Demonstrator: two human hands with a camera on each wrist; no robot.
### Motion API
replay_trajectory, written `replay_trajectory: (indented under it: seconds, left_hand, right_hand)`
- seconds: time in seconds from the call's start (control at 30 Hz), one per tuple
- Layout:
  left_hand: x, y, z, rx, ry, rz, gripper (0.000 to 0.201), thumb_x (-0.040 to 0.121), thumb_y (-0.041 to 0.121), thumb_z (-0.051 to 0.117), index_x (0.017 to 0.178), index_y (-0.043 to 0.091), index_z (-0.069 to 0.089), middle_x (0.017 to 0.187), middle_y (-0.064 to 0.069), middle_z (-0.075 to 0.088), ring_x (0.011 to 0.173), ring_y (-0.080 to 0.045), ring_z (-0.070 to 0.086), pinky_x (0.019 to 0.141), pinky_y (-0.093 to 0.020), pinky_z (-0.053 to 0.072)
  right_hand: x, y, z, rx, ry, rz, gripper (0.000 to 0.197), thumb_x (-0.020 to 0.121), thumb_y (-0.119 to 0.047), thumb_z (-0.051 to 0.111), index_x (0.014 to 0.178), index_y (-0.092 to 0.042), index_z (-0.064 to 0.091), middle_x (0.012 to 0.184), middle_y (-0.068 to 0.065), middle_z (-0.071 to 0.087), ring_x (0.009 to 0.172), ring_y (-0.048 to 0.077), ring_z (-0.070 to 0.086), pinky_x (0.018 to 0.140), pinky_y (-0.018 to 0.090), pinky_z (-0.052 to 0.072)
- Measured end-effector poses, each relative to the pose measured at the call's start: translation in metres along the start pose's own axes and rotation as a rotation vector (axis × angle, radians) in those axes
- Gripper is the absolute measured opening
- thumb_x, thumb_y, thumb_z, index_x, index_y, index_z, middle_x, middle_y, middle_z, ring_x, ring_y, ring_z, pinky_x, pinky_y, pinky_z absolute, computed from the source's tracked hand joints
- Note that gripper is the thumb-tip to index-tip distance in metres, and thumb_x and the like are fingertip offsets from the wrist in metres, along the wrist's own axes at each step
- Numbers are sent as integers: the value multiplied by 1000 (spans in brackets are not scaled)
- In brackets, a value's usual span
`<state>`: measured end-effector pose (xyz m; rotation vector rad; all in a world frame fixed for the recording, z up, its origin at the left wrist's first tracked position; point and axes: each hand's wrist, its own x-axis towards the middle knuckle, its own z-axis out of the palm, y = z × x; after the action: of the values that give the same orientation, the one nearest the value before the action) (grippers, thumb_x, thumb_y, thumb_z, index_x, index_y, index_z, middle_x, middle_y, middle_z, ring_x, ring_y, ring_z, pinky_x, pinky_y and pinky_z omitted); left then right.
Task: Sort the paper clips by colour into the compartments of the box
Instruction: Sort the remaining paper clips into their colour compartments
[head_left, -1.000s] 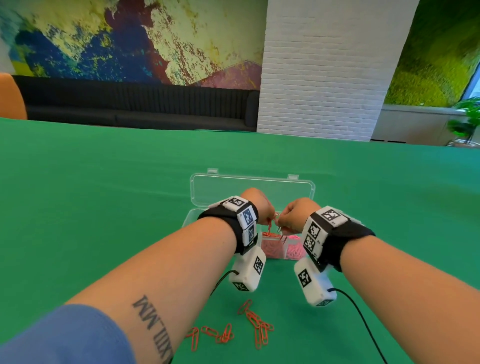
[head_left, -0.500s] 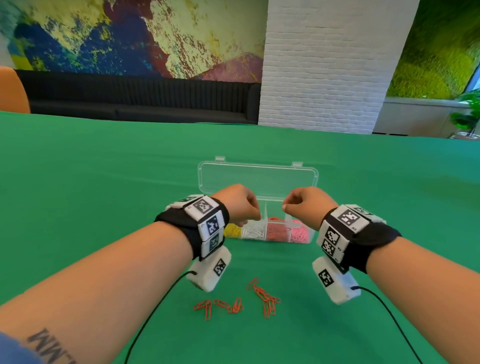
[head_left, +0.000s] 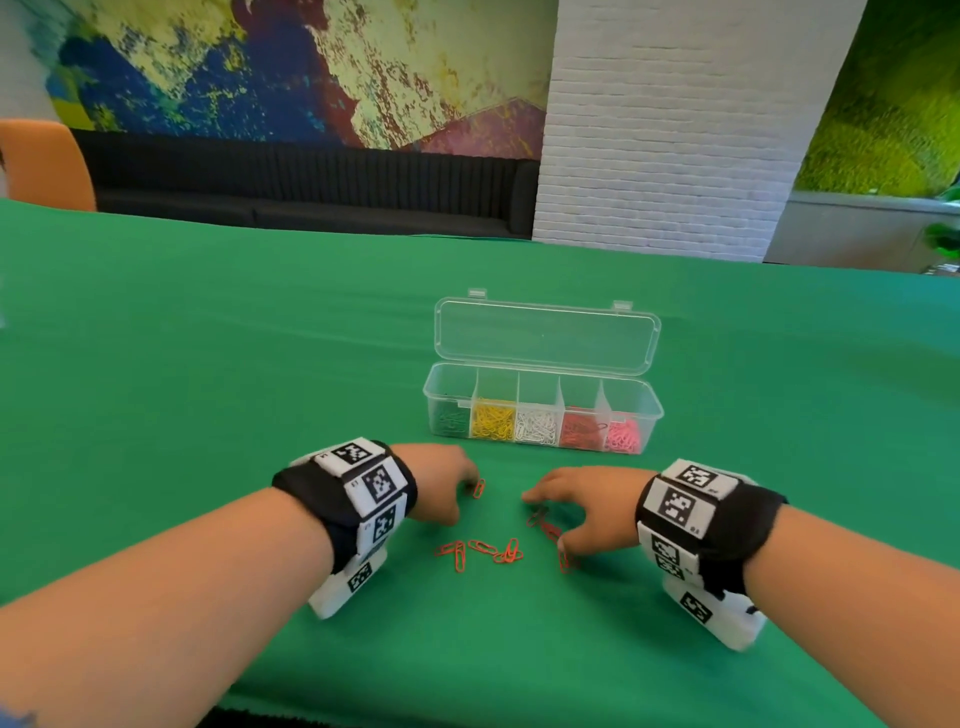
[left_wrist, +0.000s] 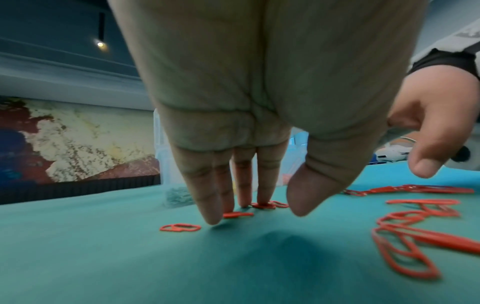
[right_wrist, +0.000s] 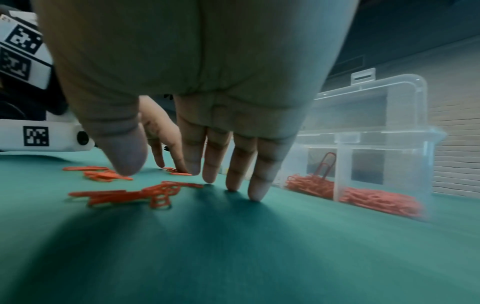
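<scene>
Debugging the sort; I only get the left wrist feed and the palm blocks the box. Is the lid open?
Observer: Yes. In the head view the lid stands open behind the box.
Operator: Which compartment takes red?
Observer: Fourth from the person's left. Red clips lie in it, between the white and the pink.
Operator: Right hand holding anything?
Observer: No. The right hand is empty; its wrist view shows straight fingertips pointing down beside the loose red clips.
</scene>
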<state>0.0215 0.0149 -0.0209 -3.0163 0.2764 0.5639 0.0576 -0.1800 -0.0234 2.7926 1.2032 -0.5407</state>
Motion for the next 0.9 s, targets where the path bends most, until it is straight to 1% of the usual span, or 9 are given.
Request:
replay_trajectory:
  seconds: [0.17, 0.27, 0.33, 0.43, 0.53, 0.6, 0.7, 0.8, 0.9]
  left_hand:
    - [-10, 7, 12, -54, 39, 95, 54, 83, 26, 63, 135, 23, 49, 133, -1, 47, 118, -21, 49, 99, -33, 42]
    - [-17, 12, 14, -197, 80, 173, 40, 82, 23, 63, 122, 28, 60, 124, 3, 56, 109, -15, 54, 94, -29, 45]
    - [-19, 11, 13, -268, 135, 169, 38, 82, 24, 63, 120, 29, 61, 121, 4, 59, 104, -12, 56, 91, -27, 47]
    - [-20, 3, 13, -190, 185, 49, 49, 82, 33, 65, 128, 24, 53, 125, 1, 54, 109, -16, 55, 93, -29, 46]
    - [-24, -8, 14, -35, 85, -142, 60, 79, 46, 65, 129, 17, 49, 124, -4, 51, 109, -22, 55, 86, -32, 47]
    - [-27, -16, 14, -27, 61, -206, 50, 83, 40, 58, 124, 13, 52, 119, -6, 54, 104, -23, 58, 80, -31, 48]
    - [-30, -25, 14, -31, 34, -244, 39, 86, 23, 51, 123, 11, 55, 113, -6, 59, 96, -23, 59, 71, -27, 46]
    - [-28, -23, 19, -14, 36, -194, 43, 86, 14, 50, 129, 15, 54, 123, -8, 55, 108, -25, 57, 86, -31, 49]
    - [-21, -13, 23, -34, 66, -78, 48, 88, 13, 51, 135, 23, 50, 129, -6, 49, 116, -25, 53, 97, -34, 44]
  right_hand:
    - [-7, -9, 3, -34, -17, -15, 61, 83, -36, 66, 139, -24, 44, 137, -2, 42, 124, 16, 45, 102, 22, 34]
    - [-11, -9, 4, -10, 16, 4, 47, 85, -29, 64, 131, -24, 54, 127, 0, 51, 114, 17, 53, 94, 22, 40]
    - [-14, -7, 4, -3, 27, 25, 39, 86, -27, 63, 124, -24, 59, 121, 0, 55, 108, 16, 57, 92, 23, 43]
    - [-18, -6, 3, 6, 33, 70, 38, 85, -33, 65, 122, -24, 61, 118, -1, 57, 106, 15, 57, 90, 22, 43]
    - [-21, -6, 6, -5, 18, 128, 50, 83, -41, 65, 128, -23, 54, 119, 0, 53, 108, 18, 55, 91, 25, 43]
    - [-21, -5, 8, 1, 36, 171, 51, 84, -40, 63, 130, -22, 53, 121, 1, 52, 108, 19, 55, 92, 26, 43]
    - [-20, -4, 8, 30, 37, 223, 49, 84, -30, 64, 131, -21, 52, 122, 0, 56, 108, 17, 56, 89, 23, 43]
    - [-15, -8, 9, 62, 14, 237, 51, 83, -20, 66, 132, -20, 50, 119, -1, 62, 106, 16, 59, 88, 22, 43]
    - [-8, -15, 11, 104, 31, 217, 47, 83, -13, 63, 129, -20, 54, 114, -2, 65, 103, 15, 61, 88, 22, 45]
